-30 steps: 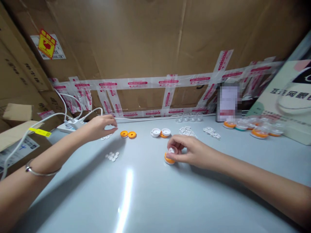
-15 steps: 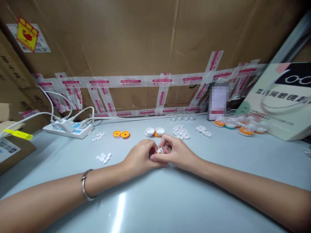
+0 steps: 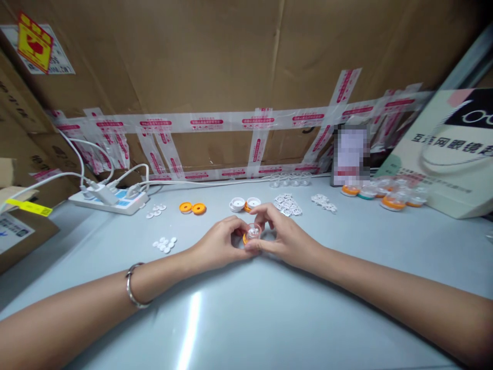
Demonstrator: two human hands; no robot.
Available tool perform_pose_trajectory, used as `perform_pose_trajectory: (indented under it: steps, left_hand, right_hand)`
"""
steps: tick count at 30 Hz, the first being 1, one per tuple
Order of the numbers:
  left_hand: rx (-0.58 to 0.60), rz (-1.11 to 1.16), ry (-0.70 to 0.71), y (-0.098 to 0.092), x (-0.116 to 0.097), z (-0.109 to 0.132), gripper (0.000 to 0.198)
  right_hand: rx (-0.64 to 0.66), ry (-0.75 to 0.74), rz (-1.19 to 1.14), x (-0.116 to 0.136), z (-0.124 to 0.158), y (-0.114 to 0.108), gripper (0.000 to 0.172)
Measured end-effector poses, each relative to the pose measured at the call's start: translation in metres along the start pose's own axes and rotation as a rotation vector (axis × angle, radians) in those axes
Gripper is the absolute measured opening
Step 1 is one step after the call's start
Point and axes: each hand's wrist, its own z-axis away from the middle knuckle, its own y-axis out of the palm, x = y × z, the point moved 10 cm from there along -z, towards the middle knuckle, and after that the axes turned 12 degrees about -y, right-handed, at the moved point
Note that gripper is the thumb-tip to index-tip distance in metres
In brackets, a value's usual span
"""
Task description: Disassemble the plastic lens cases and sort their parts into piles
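Capsule (image 3: 253,233), round, clear plastic over orange: I see left hand (image 3: 222,239) and right hand (image 3: 285,234) both gripping it; small white round discs (image 3: 165,245) left of both.

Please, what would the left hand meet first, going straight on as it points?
The left hand would likely meet the clear-domed orange piece it seems to hold, then the right hand.

This looks like a small assembly corner in a workshop or storeroom. A glossy pale grey-blue tabletop (image 3: 269,308) lies before a huge brown cardboard carton (image 3: 192,61) bearing white, pink-printed tape (image 3: 208,122) and a red-and-yellow fragile sticker (image 3: 34,43). Small round white plastic discs (image 3: 165,244), round orange plastic caps (image 3: 192,207) and clear-domed plastic pieces (image 3: 393,201) sit sorted in groups.
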Motion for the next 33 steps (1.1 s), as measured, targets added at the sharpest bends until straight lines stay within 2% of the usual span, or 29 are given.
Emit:
perform_pose_trajectory:
  steps: [2,4,7,10,12,15,18,20,22,24,27,29,31,33]
  left_hand:
    - [-0.004,-0.006,0.004,0.000,0.000,0.000,0.020]
    - [0.003,-0.005,0.005,0.000,0.000,0.000,0.019]
    - [0.011,0.020,-0.021,0.000,0.003,-0.001,0.023]
    - [0.011,0.026,-0.025,0.000,0.002,-0.001,0.024]
    - [0.019,0.030,-0.017,0.000,0.001,0.000,0.024]
    - [0.014,0.036,-0.037,-0.001,0.003,0.000,0.027]
    - [0.019,0.033,-0.022,0.000,0.002,0.000,0.025]
    - [0.038,0.052,0.004,0.001,-0.001,0.000,0.024]
    - [0.043,0.062,-0.004,0.002,0.000,-0.001,0.026]
    - [0.030,0.047,-0.037,0.001,0.004,-0.002,0.026]
    - [0.039,0.049,-0.023,0.001,0.003,-0.002,0.029]
    - [0.042,0.074,-0.018,0.001,0.002,-0.001,0.030]
    - [0.031,0.078,-0.041,0.000,0.004,-0.002,0.030]
    - [0.013,0.059,-0.058,0.000,0.006,-0.002,0.030]
  right_hand:
    - [0.012,-0.023,-0.090,0.001,0.001,0.006,0.045]
    - [-0.002,-0.052,-0.144,0.005,0.001,0.006,0.051]
    - [-0.076,0.004,-0.143,0.002,0.002,0.000,0.059]
    - [-0.041,-0.014,-0.172,0.006,0.002,0.005,0.053]
    - [-0.027,-0.056,-0.159,0.010,0.002,0.007,0.056]
    - [-0.078,0.014,-0.120,0.002,0.005,0.002,0.060]
    - [-0.030,0.013,-0.199,0.004,0.004,0.008,0.049]
    - [0.000,-0.050,-0.202,0.011,0.003,0.009,0.056]
    - [-0.033,-0.035,-0.147,0.010,0.003,0.005,0.062]
    - [-0.052,0.009,-0.128,0.005,0.004,0.002,0.055]
    - [0.026,-0.063,-0.185,0.014,0.003,0.009,0.043]
    - [0.044,-0.090,-0.153,0.016,0.003,0.011,0.051]
    - [0.001,-0.014,-0.096,0.007,0.004,0.008,0.060]
    - [-0.025,0.048,-0.098,0.000,0.005,0.007,0.054]
